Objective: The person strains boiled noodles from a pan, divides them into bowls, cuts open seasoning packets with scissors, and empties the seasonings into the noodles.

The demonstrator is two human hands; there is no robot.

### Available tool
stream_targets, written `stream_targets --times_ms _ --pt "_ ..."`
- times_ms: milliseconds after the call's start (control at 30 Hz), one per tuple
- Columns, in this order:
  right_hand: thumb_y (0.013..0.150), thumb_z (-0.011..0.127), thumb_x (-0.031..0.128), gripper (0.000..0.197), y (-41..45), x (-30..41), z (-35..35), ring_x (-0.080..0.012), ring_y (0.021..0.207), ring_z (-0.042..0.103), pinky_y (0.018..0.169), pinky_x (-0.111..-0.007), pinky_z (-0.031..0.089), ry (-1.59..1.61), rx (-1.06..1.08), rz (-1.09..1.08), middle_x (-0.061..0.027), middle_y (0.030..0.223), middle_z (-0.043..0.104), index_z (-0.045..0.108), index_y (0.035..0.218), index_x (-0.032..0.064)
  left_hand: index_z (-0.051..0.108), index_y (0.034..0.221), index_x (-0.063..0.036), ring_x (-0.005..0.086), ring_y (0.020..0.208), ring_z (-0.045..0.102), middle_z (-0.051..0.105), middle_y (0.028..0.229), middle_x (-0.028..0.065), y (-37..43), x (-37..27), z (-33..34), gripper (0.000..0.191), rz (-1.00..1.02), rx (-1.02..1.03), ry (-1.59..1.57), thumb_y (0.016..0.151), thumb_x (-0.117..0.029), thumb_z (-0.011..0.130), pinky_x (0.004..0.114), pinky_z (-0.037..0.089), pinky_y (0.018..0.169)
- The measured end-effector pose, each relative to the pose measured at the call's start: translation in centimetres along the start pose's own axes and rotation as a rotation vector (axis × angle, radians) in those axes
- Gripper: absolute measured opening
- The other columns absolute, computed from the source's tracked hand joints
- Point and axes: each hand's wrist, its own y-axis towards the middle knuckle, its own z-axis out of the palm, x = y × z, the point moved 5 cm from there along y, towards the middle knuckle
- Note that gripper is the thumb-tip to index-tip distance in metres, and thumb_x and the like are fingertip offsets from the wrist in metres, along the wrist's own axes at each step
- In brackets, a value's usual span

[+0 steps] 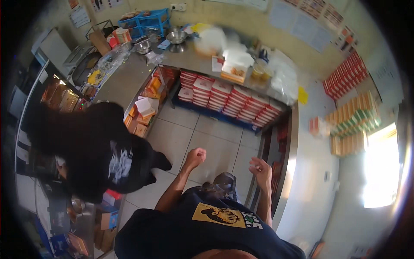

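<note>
My left hand (196, 156) hangs over the tiled floor (215, 139) with its fingers curled in, and I see nothing in it. My right hand (262, 170) is raised near the counter on the right, fingers bent but apart, holding nothing that shows. In front of me, an open cardboard takeaway box (232, 77) with browned food pieces (237, 71) sits at the edge of the steel counter (199, 61). Lidded tubs (261, 69) stand to its right, beside a clear plastic bag (284, 77). Under the counter are stacks of red-and-white boxes (221, 87).
A co-worker in black (97, 152) bends at the left, close to a lit display or oven (61, 97). Metal bowls (177, 37) and a blue rack (153, 21) occupy the back counter. More boxes (346, 76) are stacked along the right. Shelves hold open cartons (145, 106).
</note>
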Motion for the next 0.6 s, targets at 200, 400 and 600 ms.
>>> stream_targets --times_ms 200,400,600 --pt "0.075 0.069 0.000 0.025 21.2 -0.4 1.9 -0.0085 0.075 0.061 0.064 -0.022 0.047 0.113 0.056 0.032 -0.0074 0.081 0.069 0.067 0.100 -0.0008 0.061 0.101 0.0004 0.0168 0.062 0.063 0.066 0.070 0.0112 20.2 -6.4 -6.4 0.035 0.076 -0.377 0.283 0.070 -0.004 0.074 0.029 0.050 0.057" --pt "0.076 0.067 0.000 0.029 43.7 6.3 9.0 -0.0092 0.070 0.061 0.068 -0.023 0.048 0.111 0.354 0.094 -0.0063 0.078 0.067 0.065 0.105 0.0009 0.064 0.066 -0.0006 0.0172 0.051 0.059 0.061 0.054 0.0095 37.8 -10.3 -17.7 0.031 -0.006 -0.670 0.168 0.079 -0.027 0.073 0.031 0.047 0.053" --pt "0.082 0.063 -0.002 0.043 57.5 16.3 16.1 -0.0115 0.071 0.062 0.058 -0.024 0.051 0.013 0.617 0.136 -0.0099 0.102 0.063 0.052 0.123 0.0027 0.064 0.061 -0.0052 0.0202 0.058 0.060 0.063 0.060 0.0116 56.2 -20.5 -36.9 0.069 -0.161 -0.791 0.366 0.080 -0.070 0.049 0.036 0.045 0.060"
